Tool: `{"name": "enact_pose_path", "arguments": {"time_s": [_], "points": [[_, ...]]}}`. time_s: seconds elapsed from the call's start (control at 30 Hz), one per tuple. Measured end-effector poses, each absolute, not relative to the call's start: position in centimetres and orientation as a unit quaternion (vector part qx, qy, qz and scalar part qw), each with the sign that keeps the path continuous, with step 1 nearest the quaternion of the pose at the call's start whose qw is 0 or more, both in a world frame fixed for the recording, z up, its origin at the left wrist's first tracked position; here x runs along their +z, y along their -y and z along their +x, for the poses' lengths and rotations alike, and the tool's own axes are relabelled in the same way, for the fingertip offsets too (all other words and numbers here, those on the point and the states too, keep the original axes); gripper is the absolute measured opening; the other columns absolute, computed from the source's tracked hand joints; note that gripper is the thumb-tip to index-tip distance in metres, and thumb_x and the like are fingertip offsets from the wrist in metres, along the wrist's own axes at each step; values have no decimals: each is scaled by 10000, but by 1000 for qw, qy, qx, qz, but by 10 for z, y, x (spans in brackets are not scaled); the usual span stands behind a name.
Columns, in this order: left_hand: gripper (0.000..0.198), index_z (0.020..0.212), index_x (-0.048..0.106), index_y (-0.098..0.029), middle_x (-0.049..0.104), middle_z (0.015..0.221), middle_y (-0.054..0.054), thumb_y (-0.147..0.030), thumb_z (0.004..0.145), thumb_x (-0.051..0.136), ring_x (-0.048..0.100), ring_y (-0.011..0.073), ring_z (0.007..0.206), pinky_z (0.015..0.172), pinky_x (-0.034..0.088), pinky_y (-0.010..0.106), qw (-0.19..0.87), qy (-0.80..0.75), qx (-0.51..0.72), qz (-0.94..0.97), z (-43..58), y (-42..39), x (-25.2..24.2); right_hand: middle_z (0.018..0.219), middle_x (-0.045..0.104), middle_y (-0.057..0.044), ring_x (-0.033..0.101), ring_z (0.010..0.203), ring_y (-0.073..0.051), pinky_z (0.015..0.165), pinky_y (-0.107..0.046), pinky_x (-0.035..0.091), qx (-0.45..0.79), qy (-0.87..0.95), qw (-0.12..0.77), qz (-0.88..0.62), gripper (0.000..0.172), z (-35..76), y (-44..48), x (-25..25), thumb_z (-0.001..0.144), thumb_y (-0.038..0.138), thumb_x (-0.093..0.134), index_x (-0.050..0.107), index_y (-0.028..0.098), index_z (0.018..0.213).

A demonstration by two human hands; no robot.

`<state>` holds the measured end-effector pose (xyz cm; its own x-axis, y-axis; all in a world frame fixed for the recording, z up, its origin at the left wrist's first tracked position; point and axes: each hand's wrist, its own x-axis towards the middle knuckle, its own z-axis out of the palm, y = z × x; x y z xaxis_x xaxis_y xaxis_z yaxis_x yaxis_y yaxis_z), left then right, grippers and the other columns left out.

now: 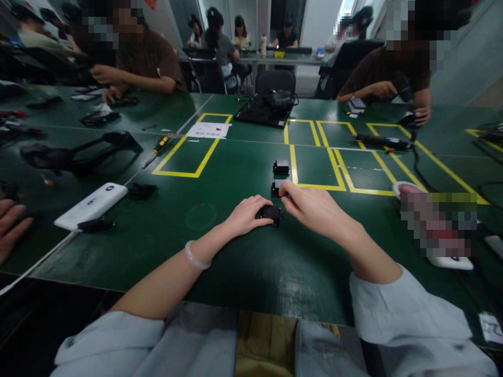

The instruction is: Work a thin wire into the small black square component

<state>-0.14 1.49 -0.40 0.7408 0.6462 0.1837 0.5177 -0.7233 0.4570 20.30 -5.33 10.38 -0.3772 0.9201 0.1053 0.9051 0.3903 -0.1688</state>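
My left hand [247, 213] rests on the green table [236, 262] with its fingers closed on a small black part [270, 212]. My right hand [310, 207] comes in from the right; its fingertips pinch a second small black part [276, 187] just beyond the first. A third black part [281, 167] lies a little farther away, beside a yellow tape line. A pale bangle sits on my left wrist.
Yellow tape rectangles [188, 152] mark the table. A white device [91, 205] and black pieces lie at left, with a screwdriver [159, 146] and a paper sheet [208, 130] beyond. A black tray [267, 109] sits far centre. Other people work around the table; a hand shows at far left.
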Motion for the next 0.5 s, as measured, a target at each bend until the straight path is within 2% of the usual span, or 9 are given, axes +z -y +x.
{"name": "enact_pose_path", "arguments": {"time_s": [0.1,0.37,0.5], "points": [[389,1177,551,-235,594,1120,62,-479,882,618,563,246,1034,892,442,376,194,-318,167,913,-1,-15,-5,774,674,-40,572,628,-163,559,-255,245,36,825,84,-558,257,203,52,102,983,350,349,525,194,1086],[374,1158,556,-230,592,1138,58,-472,881,624,561,241,1045,897,440,367,193,-320,166,913,-1,-14,-3,776,668,-41,557,617,-155,561,-263,245,34,828,79,-554,234,203,53,103,952,261,355,529,186,1089],[372,1168,554,-232,593,1133,59,-469,887,614,559,242,1051,895,438,367,195,-317,166,913,-1,-14,-3,777,667,-37,565,633,-160,562,-260,252,33,827,86,-555,235,203,53,104,970,306,354,528,191,1079]]}}
